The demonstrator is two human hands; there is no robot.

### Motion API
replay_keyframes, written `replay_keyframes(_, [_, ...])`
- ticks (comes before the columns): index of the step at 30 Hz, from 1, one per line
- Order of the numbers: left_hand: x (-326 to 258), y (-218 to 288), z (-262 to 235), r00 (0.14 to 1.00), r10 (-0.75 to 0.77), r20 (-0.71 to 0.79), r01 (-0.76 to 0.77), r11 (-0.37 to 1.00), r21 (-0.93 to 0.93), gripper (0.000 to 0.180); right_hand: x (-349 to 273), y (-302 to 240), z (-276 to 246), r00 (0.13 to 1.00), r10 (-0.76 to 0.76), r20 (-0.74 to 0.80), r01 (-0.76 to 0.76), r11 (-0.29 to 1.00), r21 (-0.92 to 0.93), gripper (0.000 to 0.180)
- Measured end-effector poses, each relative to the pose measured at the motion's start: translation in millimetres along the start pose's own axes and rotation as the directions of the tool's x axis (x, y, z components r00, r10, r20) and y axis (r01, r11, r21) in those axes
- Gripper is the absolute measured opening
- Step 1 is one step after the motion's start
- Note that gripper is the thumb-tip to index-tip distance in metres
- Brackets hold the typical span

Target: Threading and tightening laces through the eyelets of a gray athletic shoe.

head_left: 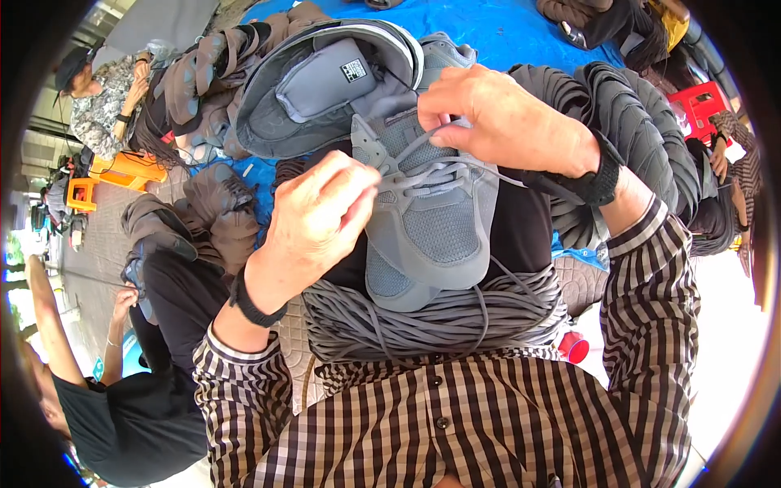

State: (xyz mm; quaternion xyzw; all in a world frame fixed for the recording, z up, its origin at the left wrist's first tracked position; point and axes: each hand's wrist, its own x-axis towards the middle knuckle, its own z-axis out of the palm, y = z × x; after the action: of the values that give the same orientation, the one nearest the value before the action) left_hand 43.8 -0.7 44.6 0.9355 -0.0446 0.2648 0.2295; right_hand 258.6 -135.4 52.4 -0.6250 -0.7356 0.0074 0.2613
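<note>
A grey mesh sneaker (439,220) rests toe toward me over my lap, with a second grey shoe (390,281) partly under it. Grey shoelace (435,175) crosses its eyelets. My right hand (508,122) pinches a loop of that lace between thumb and fingers above the tongue. Beside the shoe's left eyelet row, my left hand (317,215) has its fingers curled together; whatever they grip is hidden. A thick bundle of grey laces (423,321) lies across my lap below the toes.
Beyond the sneaker sits a large grey open piece (268,122) with a padded panel. Stacked grey shoe parts (643,138) rise at right, more brown-grey shoes (220,211) at left. A blue sheet (504,32) spreads behind. People sit nearby, one in black (130,423), near an orange stool (126,169).
</note>
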Motion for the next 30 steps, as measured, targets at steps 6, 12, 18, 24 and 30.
replay_keyframes(6, [14.9, -9.4, 15.8, 0.939, 0.066, -0.337, 0.031, 0.961, 0.275, 0.024, -3.0, -3.1, -16.6, 0.973, 0.205, 0.106, -0.219, 0.966, 0.139, 0.019])
replay_keyframes(12, [10.3, -9.0, 13.1, 0.969, -0.217, -0.121, 0.184, 0.954, -0.237, 0.021, -4.5, 1.5, -15.4, 0.977, 0.186, 0.104, -0.205, 0.955, 0.214, 0.02])
replay_keyframes(18, [0.5, -7.5, -6.4, 0.984, -0.104, 0.148, 0.147, 0.936, -0.319, 0.017, -3.6, 5.0, -27.6, 0.931, 0.243, 0.273, -0.332, 0.876, 0.35, 0.02])
replay_keyframes(24, [-0.6, -2.3, 0.8, 0.998, 0.004, 0.063, 0.001, 0.996, -0.084, 0.019, -9.9, 10.0, -27.1, 0.94, 0.219, 0.263, -0.298, 0.901, 0.314, 0.018])
replay_keyframes(30, [8.6, -3.2, 5.7, 1.0, 0.023, 0.012, -0.022, 0.998, -0.053, 0.019, -16.8, 13.1, -39.1, 0.893, 0.311, 0.325, -0.435, 0.782, 0.448, 0.017])
